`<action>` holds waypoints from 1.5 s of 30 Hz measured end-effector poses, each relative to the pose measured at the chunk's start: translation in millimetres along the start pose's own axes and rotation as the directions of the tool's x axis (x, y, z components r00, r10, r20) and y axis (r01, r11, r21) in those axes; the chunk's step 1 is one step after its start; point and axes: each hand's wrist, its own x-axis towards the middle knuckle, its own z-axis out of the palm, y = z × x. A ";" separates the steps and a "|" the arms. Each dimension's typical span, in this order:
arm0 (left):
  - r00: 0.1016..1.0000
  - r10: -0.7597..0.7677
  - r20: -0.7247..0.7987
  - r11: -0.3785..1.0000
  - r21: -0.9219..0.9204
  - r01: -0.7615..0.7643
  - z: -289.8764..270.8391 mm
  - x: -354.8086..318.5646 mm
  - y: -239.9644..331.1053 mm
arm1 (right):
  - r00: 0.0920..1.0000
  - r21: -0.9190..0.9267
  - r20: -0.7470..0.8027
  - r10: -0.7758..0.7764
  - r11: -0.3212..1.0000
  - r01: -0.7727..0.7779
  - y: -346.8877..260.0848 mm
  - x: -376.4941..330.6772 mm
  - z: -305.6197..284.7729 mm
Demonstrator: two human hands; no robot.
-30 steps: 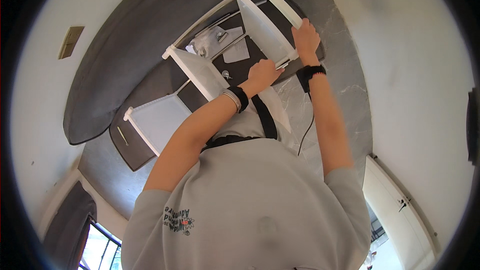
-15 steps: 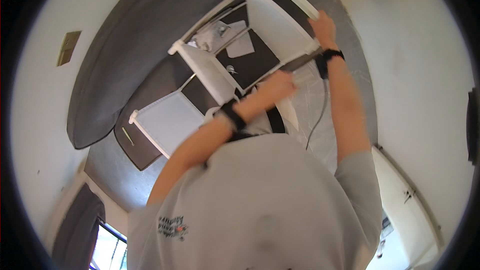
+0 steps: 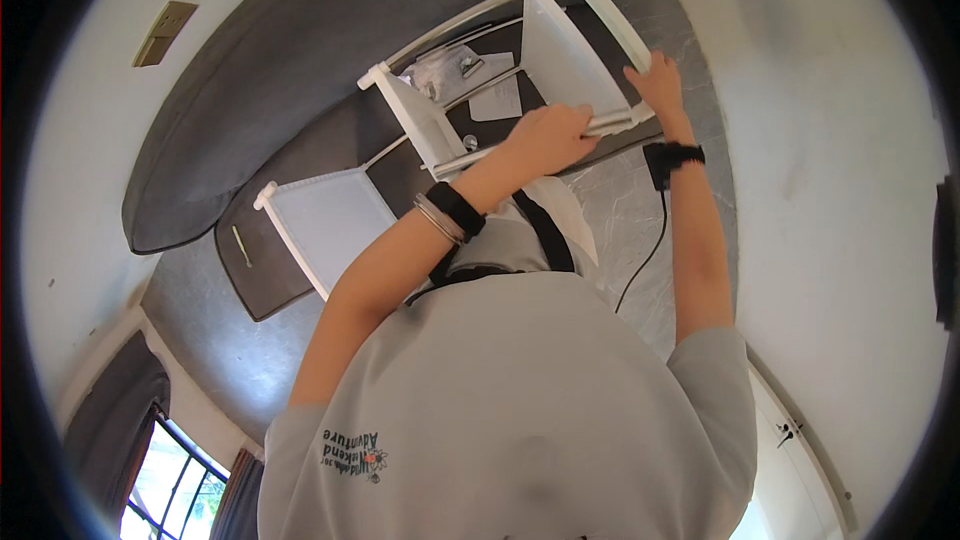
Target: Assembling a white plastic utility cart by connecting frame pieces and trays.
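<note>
The white rack [image 3: 560, 60] lies on its side over the dark mat [image 3: 260, 275], its curved handle [image 3: 612, 20] toward the mat's right edge. Uneven pressure could work the near pole [image 3: 462, 162] loose from its corner. The left hand [image 3: 552, 140] is curled around that pole; the right hand [image 3: 662, 92] clasps the handle's end between thumb and fingers.

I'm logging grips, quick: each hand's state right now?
Left hand: closed on a metal pole.
Right hand: at the white handle; cannot tell whether it's closed.
</note>
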 end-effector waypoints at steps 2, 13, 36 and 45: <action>0.993 -0.038 -0.107 0.991 -0.131 0.024 -25.6 9.5 -11.5 | 0.820 -0.074 -0.418 -0.392 0.914 0.400 -6.1 -13.3 -12.0; 0.936 -0.269 -0.226 0.649 -0.761 0.003 -59.6 8.5 -35.7 | 0.774 0.633 -0.061 -0.631 0.575 0.518 -128.3 -99.5 -26.5; 0.510 -0.690 -0.513 0.723 -0.485 0.491 28.5 -158.3 -119.8 | 0.547 -0.035 0.053 -0.835 0.546 0.837 -169.8 -8.2 75.2; 0.428 -0.726 -0.538 0.684 -0.505 0.526 32.6 -200.3 -134.9 | 0.683 0.298 -0.136 -0.717 0.628 0.719 -105.0 -19.4 8.3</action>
